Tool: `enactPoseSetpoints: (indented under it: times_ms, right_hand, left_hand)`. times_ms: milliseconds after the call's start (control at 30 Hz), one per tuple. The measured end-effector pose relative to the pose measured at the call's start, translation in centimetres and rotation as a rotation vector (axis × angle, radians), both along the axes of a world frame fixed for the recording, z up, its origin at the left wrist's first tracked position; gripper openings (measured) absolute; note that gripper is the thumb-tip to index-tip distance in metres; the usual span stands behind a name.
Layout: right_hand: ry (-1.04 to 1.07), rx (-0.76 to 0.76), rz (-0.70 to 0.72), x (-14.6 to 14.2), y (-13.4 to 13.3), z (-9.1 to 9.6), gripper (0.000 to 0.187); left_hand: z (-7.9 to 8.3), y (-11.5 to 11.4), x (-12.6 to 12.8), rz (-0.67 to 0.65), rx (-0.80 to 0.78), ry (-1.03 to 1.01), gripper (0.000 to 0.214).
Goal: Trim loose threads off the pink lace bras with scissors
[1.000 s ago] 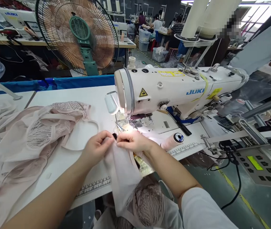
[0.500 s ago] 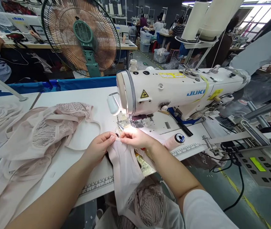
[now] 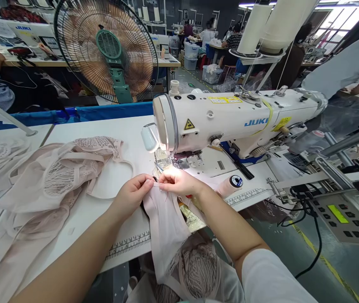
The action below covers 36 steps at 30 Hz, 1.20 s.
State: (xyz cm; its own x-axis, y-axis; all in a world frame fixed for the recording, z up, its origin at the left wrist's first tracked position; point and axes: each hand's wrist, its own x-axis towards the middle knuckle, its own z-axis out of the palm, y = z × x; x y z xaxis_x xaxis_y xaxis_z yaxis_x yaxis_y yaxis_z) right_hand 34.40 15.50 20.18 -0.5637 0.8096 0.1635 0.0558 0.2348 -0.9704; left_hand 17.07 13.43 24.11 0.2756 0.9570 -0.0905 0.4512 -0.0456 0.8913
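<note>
A pale pink bra [image 3: 166,223] hangs over the table's front edge, its lace cups lower down toward my lap. My left hand [image 3: 133,194] pinches its upper edge between thumb and finger. Close beside it, my right hand [image 3: 179,182] pinches the same edge, the fingertips of both hands nearly meeting. Just behind the hands stands the needle area of a white sewing machine [image 3: 198,122], its lamp lighting my right hand. A thin metal tool by the fingers is partly hidden, and I cannot make out its kind.
More pink lace bras [image 3: 62,168] lie piled on the left of the white table [image 3: 122,130]. A pink thread spool [image 3: 230,186] and a black-handled tool [image 3: 242,166] rest at the right. Behind stands a large fan [image 3: 110,46]. A control panel [image 3: 340,216] sits at right.
The view has shifted very slightly. Both hands keep the same pinch on the bra's edge, in nearly the same place.
</note>
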Motion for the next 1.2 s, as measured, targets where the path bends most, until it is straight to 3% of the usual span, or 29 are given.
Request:
enactPoseSetpoints:
  times_ms: [133,267,467,767,867,967,1100,1200]
  right_hand:
    - [0.001,0.054,-0.03,-0.4,0.0,-0.1,0.021]
    - [0.033,0.108,-0.03,-0.6,0.3,-0.3,0.014]
    - [0.021,0.012,-0.015,-0.6,0.5,-0.5,0.005]
    - [0.018,0.022,-0.031,-0.4,0.3,-0.2,0.006]
    - [0.042,-0.086,-0.078,-0.4,0.3,0.1,0.015]
    - [0.07,-0.173,-0.218,-0.1,0.2,0.3,0.019]
    - [-0.214,0.09,-0.492,0.9,-0.6,0.9,0.015]
    - [-0.579,0.199,-0.518,1.2,-1.9,1.3,0.016]
  left_hand:
    - [0.4,-0.3,0.3,-0.009,0.094,0.151,0.019]
    - [0.6,-0.5,0.5,-0.02,0.109,0.181,0.017]
    - [0.8,-0.5,0.6,-0.019,0.132,0.199,0.017]
    - [0.9,-0.6,0.6,-0.008,0.129,0.212,0.016]
    - [0.9,-0.5,0.3,-0.011,0.028,0.15,0.019]
    - [1.0,-0.2,-0.1,-0.024,-0.168,-0.019,0.024]
    - [1.4,0.1,-0.7,-0.089,-0.411,-0.178,0.025]
    - [1.6,0.2,-1.1,-0.191,-0.499,-0.209,0.019]
